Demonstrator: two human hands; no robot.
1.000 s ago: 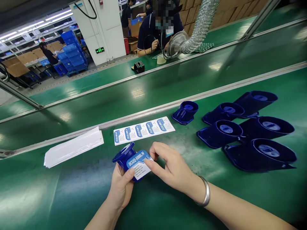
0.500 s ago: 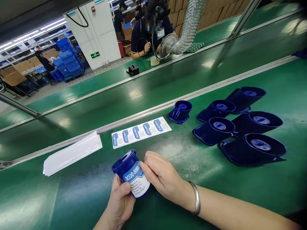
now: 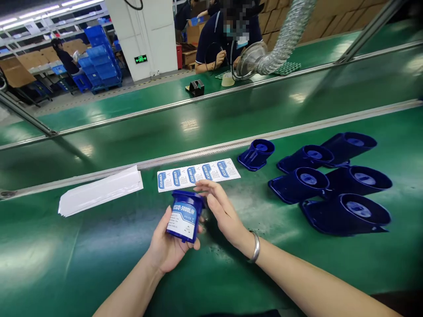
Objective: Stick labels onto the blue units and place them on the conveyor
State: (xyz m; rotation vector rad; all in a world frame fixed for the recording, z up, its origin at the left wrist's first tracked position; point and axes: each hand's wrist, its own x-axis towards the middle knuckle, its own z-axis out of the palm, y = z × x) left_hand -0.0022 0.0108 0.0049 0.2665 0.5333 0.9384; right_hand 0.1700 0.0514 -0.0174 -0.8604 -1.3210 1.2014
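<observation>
My left hand is wrapped round a blue plastic pump housing, keeping it above the bench with its flange upward. A white and blue label marked 5000L/H lies against the housing's curved side. Close to the flange on the right is my right hand, its fingers stretched out and apart; whether a fingertip touches the housing I cannot tell. Just beyond both hands lies a sheet of similar labels. To its right a single blue housing stands on the green bench.
Several larger blue housings are grouped at the right. A stack of white sheets lies at the left. Beyond the metal rail, a co-worker sits by a flexible silver duct.
The label's loose right part now lies on the housing. My right hand has let go of it and opened. My left hand has turned the housing more upright.
</observation>
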